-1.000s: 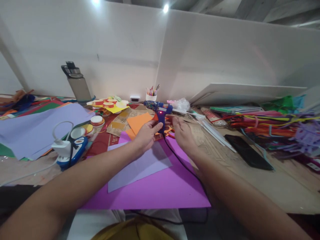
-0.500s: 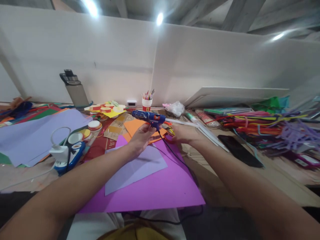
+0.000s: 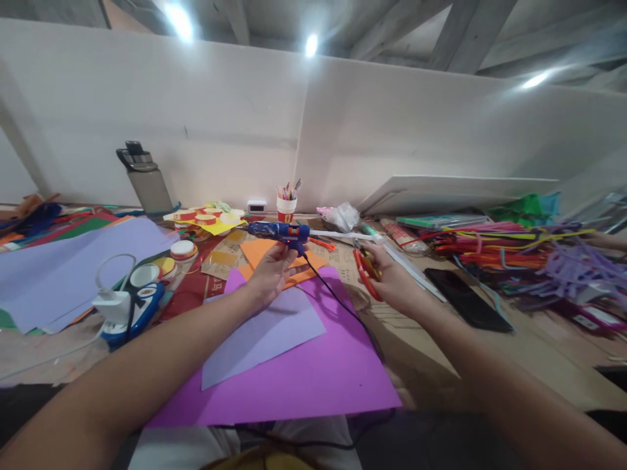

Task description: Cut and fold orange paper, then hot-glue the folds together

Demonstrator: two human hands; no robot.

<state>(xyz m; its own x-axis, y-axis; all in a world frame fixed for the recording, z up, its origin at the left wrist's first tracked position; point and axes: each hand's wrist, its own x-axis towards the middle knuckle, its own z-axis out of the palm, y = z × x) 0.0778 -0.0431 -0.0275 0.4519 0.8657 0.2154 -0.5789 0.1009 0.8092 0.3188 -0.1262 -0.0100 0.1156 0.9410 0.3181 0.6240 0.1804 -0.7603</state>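
My left hand is closed around the handle of a blue hot glue gun, held level with its nozzle pointing left. A long white glue stick sticks out of its back, and a black cord hangs from the handle. My right hand grips pliers with red and yellow handles, their dark jaws close to the glue stick. Whether the jaws touch the stick I cannot tell. Below lie orange paper, a lilac sheet and a larger purple sheet.
Left are a power strip, tape rolls and lilac sheets. A bottle and a cup of pens stand at the back. Right are a phone, pipe cleaners and another person's hand.
My right hand with the pliers has moved right, away from the glue gun, along the glue stick. The glue gun has shifted slightly left. Another person's hand has appeared at the far right.
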